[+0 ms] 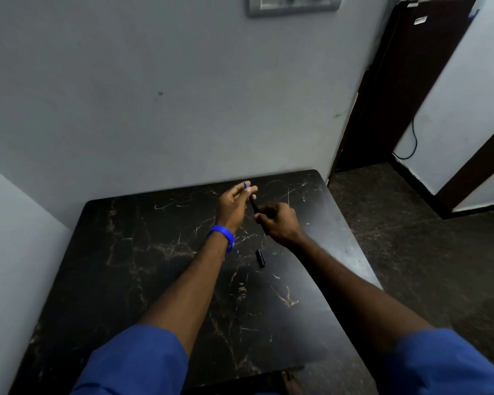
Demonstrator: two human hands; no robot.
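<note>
A pen (253, 206) was held over the counter (154, 266).
The left hand (234, 202) pinched its blue tip; the right hand (278, 222) gripped the barrel.

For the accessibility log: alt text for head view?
A person holds a dark pen over a black marble table: the right hand grips its near end, the left hand pinches its blue far end. A black cap lies on the table.

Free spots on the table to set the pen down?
Bare: table left of the left hand, up to the wall; also the far right corner past the right hand. Crowded: the middle, where both hands hold the pen and the cap lies just this side of them.
</note>
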